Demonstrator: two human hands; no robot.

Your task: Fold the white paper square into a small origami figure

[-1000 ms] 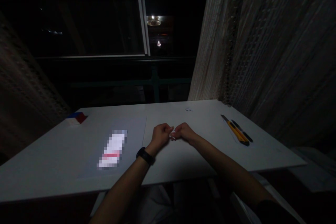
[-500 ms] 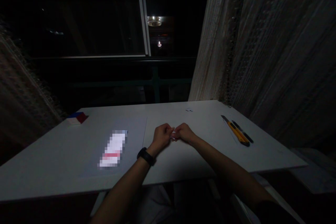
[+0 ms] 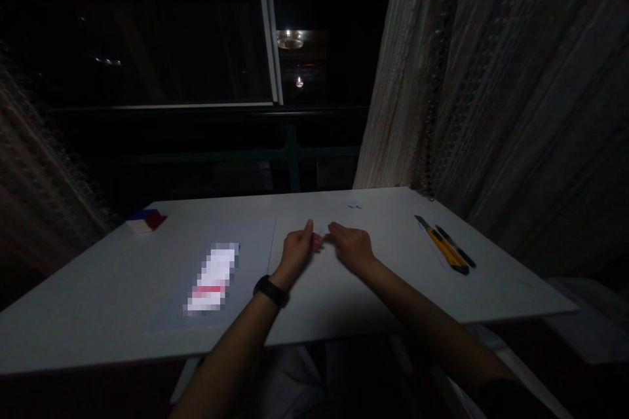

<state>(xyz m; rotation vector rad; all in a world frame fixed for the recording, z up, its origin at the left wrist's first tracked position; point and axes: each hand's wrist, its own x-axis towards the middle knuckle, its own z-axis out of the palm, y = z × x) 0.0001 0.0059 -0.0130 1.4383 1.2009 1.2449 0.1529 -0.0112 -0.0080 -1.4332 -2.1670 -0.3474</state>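
A small pale piece, perhaps paper, (image 3: 323,231) shows faintly between my two hands over the middle of the white table. My left hand (image 3: 296,250), with a dark band (image 3: 270,291) at the wrist, has its thumb raised and apart from the fingers. The fingers of my right hand (image 3: 354,249) point left and look pinched together at the piece's edge; the dim light blurs the exact grip. Farther back lie tiny dark-marked scraps (image 3: 354,206).
On the right lie a yellow box cutter (image 3: 446,249) and a black pen (image 3: 455,245). At left, a lit, pixelated screen (image 3: 213,275) rests on a pale sheet (image 3: 260,242). A red, blue and white cube (image 3: 146,220) sits at the far left. Curtains (image 3: 393,78) hang beside the dark window.
My hands were closed together on the small piece and have moved slightly apart. My left thumb has lifted away from its fingers, and the right hand has shifted right.
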